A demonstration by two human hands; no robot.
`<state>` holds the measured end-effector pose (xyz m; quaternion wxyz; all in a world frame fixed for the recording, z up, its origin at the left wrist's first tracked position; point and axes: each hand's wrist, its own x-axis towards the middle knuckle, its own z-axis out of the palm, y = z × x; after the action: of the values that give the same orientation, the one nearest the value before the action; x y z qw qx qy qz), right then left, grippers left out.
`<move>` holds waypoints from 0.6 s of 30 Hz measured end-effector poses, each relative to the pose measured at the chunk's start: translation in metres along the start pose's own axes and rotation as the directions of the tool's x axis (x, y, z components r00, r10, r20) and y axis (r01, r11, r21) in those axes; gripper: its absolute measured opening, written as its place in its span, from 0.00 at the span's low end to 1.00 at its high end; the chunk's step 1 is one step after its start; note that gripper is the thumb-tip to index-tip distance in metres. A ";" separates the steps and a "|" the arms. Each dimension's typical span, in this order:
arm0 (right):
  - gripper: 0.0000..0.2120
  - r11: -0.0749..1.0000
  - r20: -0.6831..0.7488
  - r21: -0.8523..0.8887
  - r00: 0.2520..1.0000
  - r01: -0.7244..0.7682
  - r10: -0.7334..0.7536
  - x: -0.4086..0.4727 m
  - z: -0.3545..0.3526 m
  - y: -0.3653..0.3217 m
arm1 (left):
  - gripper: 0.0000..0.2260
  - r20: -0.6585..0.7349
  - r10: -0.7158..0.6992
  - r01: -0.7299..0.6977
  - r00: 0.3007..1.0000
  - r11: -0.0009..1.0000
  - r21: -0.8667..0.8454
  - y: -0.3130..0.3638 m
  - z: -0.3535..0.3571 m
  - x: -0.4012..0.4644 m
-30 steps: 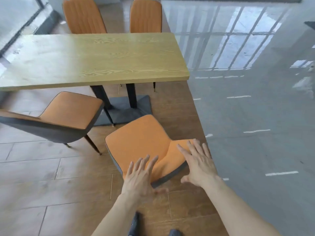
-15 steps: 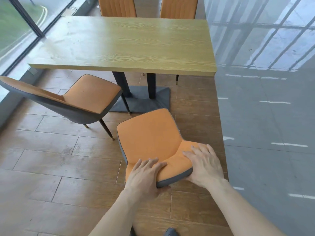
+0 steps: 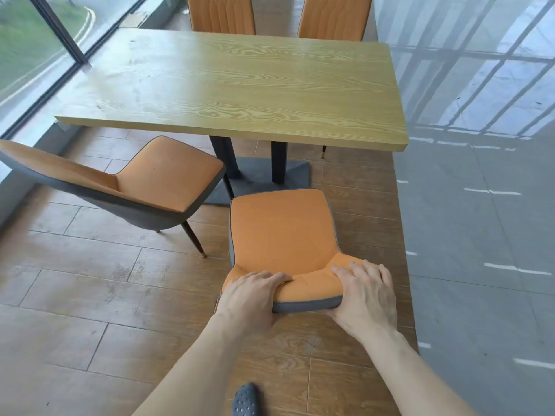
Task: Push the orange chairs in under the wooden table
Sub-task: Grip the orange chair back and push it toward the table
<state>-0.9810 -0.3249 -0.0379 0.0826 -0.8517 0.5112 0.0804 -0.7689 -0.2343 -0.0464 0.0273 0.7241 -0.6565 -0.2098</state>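
An orange chair (image 3: pixel 282 229) with a grey shell stands in front of me, its seat facing the wooden table (image 3: pixel 240 85) and just short of the table's near edge. My left hand (image 3: pixel 252 295) grips the top of its backrest on the left side. On the right side my right hand (image 3: pixel 365 292) wraps over the same backrest. A second orange chair (image 3: pixel 159 175) stands angled at the left, its seat front partly beneath the table's edge. At the far side two more orange chairs (image 3: pixel 222 13) (image 3: pixel 333 16) show their backs above the tabletop.
The table's black pedestal base (image 3: pixel 261 175) sits on the wood-look floor just beyond the held chair. A glass window wall (image 3: pixel 36 55) runs along the left. Glossy grey floor (image 3: pixel 480 235) lies to the right. A dark shoe (image 3: pixel 246 400) shows at the bottom.
Both hands went from resting flat on the backrest to curling around its top. The chair has turned to face the table squarely, and my view has moved closer.
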 end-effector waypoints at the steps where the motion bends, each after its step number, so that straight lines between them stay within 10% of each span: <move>1: 0.42 1.000 0.009 -0.006 1.000 -0.011 0.011 0.011 -0.003 -0.003 | 0.28 -0.009 0.008 -0.008 1.000 1.000 -0.007 -0.006 -0.005 0.011; 18: 0.37 0.992 -0.046 0.029 0.992 -0.119 0.120 0.150 -0.015 -0.096 | 0.26 0.010 0.068 -0.068 0.998 0.996 0.058 -0.142 -0.082 0.125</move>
<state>-0.8257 -0.4124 -0.0505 0.0767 -0.8200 0.5643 0.0583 -0.6018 -0.3541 -0.0501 0.0107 0.7009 -0.6867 -0.1926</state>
